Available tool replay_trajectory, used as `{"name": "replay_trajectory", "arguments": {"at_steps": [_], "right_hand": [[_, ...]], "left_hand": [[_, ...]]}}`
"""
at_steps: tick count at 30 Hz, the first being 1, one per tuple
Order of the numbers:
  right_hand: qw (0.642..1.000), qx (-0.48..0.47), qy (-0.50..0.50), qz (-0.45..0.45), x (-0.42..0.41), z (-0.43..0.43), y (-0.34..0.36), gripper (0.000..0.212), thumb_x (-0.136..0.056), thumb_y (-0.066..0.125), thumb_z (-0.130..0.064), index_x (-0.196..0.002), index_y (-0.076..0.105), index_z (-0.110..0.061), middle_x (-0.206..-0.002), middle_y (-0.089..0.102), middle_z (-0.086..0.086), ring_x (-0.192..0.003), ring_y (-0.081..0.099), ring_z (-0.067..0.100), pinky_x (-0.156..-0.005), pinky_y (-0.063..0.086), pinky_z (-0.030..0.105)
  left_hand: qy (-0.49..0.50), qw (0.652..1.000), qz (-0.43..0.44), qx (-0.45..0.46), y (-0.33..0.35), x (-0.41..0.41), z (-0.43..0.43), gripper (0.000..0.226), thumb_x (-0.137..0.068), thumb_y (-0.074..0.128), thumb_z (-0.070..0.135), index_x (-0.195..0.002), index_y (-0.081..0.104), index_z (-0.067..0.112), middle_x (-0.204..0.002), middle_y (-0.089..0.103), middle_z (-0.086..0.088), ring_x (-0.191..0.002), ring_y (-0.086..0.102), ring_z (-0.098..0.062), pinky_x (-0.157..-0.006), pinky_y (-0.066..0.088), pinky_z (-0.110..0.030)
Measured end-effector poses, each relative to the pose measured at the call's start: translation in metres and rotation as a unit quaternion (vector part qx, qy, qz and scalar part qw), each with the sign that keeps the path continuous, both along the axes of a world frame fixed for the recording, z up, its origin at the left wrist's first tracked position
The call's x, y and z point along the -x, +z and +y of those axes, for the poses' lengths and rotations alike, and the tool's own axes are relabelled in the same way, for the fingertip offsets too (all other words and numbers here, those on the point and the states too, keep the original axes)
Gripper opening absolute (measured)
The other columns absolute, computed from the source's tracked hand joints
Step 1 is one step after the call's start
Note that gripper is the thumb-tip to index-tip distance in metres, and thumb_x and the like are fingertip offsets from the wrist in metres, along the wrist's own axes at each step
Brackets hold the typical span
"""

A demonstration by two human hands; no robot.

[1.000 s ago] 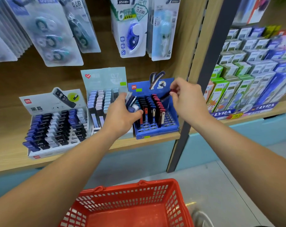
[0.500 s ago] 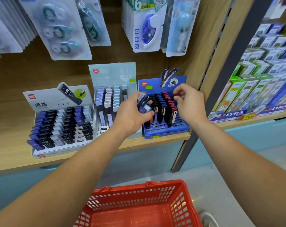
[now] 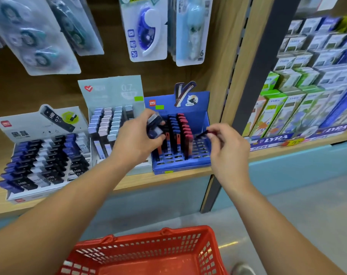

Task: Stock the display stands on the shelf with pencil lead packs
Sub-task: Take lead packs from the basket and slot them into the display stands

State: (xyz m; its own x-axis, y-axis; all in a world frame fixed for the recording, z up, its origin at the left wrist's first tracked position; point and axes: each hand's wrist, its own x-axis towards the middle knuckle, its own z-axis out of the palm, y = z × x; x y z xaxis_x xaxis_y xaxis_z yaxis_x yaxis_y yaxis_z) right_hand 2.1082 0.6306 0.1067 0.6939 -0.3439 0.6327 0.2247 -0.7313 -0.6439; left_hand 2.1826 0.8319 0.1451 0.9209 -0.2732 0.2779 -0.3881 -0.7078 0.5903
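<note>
Right hand [image 3: 226, 147] pinched a slim red-black lead pack [image 3: 202, 133], left hand [image 3: 136, 143] gripped spare blue packs [image 3: 155, 127]; it should enter the blue slotted cardboard stand [image 3: 188, 169] upright.

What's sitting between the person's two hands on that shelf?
In the head view: rows of pencil lead packs standing in the blue display stand, then some empty slots before the right hand. The left hand holds spare packs.

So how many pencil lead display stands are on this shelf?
3. A white stand at the left of the shelf, a pale teal stand in the middle, partly behind the left hand, and a blue stand at the right. More may lie beyond the frame's left edge.
</note>
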Motion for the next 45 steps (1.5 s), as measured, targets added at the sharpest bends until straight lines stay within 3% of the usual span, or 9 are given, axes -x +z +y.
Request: {"name": "replay_trajectory", "arguments": {"at_steps": [6, 10, 14, 19, 26, 34, 41, 45], "right_hand": [[1.000, 0.002, 0.019, 0.000, 0.003, -0.007, -0.009, 0.015, -0.094, 0.061, 0.001, -0.102, 0.068, -0.009, -0.094, 0.070, 0.001, -0.085, 0.064, 0.013, -0.078, 0.043, 0.007], [1.000, -0.014, 0.025, 0.000, -0.002, -0.003, -0.006, 0.014, -0.095, 0.060, -0.001, -0.103, 0.067, -0.011, -0.094, 0.070, -0.001, -0.087, 0.065, 0.013, -0.078, 0.049, 0.019], [0.999, -0.005, 0.034, 0.003, -0.011, 0.005, -0.006, 0.014, -0.095, 0.058, 0.000, -0.101, 0.066, -0.009, -0.094, 0.068, 0.001, -0.086, 0.061, 0.012, -0.078, 0.042, 0.011], [0.999, -0.008, 0.032, 0.030, -0.022, 0.007, -0.007, 0.012, -0.097, 0.057, -0.003, -0.101, 0.065, -0.011, -0.093, 0.067, 0.000, -0.084, 0.060, 0.012, -0.073, 0.041, 0.009], [0.998, 0.037, 0.034, 0.032, -0.025, 0.005, -0.008, 0.014, -0.097, 0.056, 0.000, -0.100, 0.067, -0.010, -0.091, 0.066, 0.002, -0.080, 0.055, 0.010, -0.072, 0.039, 0.009], [0.998, 0.035, 0.030, 0.035, -0.026, 0.007, -0.004, 0.018, -0.095, 0.055, 0.005, -0.097, 0.066, -0.009, -0.088, 0.065, 0.004, -0.079, 0.052, 0.006, -0.070, 0.036, 0.004], [0.997, 0.033, 0.033, 0.062, -0.032, 0.010, 0.008, 0.018, -0.097, 0.054, 0.001, -0.098, 0.066, -0.012, -0.091, 0.064, 0.001, -0.083, 0.058, 0.015, -0.072, 0.045, 0.024], [0.993, 0.018, 0.053, 0.102, -0.041, 0.011, 0.023, 0.017, -0.097, 0.056, -0.001, -0.098, 0.066, -0.014, -0.091, 0.066, -0.002, -0.086, 0.061, 0.014, -0.075, 0.050, 0.026]], "left_hand": [[-0.009, 1.000, 0.013, 0.023, 0.003, 0.000, 0.006, 0.041, -0.081, 0.082, 0.018, -0.093, 0.051, 0.042, -0.105, 0.073, 0.016, -0.092, 0.069, -0.010, -0.084, 0.056, -0.034], [-0.018, 0.999, 0.022, 0.031, 0.005, 0.000, 0.008, 0.040, -0.081, 0.083, 0.017, -0.098, 0.054, 0.039, -0.107, 0.073, 0.017, -0.091, 0.069, -0.008, -0.081, 0.055, -0.029], [-0.025, 0.999, 0.025, 0.035, 0.005, 0.000, 0.010, 0.039, -0.081, 0.082, 0.015, -0.102, 0.055, 0.034, -0.108, 0.073, 0.018, -0.094, 0.069, -0.006, -0.082, 0.053, -0.026], [-0.025, 0.999, 0.026, 0.040, 0.004, 0.000, 0.017, 0.039, -0.081, 0.082, 0.015, -0.103, 0.055, 0.033, -0.106, 0.072, 0.022, -0.094, 0.068, -0.004, -0.086, 0.055, -0.029], [-0.025, 0.999, 0.023, 0.034, 0.003, 0.000, 0.017, 0.041, -0.082, 0.082, 0.019, -0.099, 0.051, 0.039, -0.105, 0.071, 0.024, -0.092, 0.067, -0.004, -0.079, 0.052, -0.027], [-0.031, 0.999, 0.020, 0.037, 0.003, 0.000, 0.017, 0.042, -0.082, 0.081, 0.019, -0.094, 0.049, 0.043, -0.106, 0.072, 0.023, -0.098, 0.068, -0.008, -0.089, 0.056, -0.039], [-0.027, 0.999, 0.024, 0.040, 0.001, 0.000, 0.017, 0.039, -0.082, 0.081, 0.019, -0.102, 0.053, 0.036, -0.106, 0.072, 0.023, -0.098, 0.068, -0.009, -0.090, 0.056, -0.040], [-0.028, 0.998, 0.027, 0.042, 0.001, -0.001, 0.017, 0.039, -0.082, 0.081, 0.019, -0.101, 0.053, 0.036, -0.105, 0.072, 0.024, -0.098, 0.068, -0.009, -0.090, 0.056, -0.039]]}}
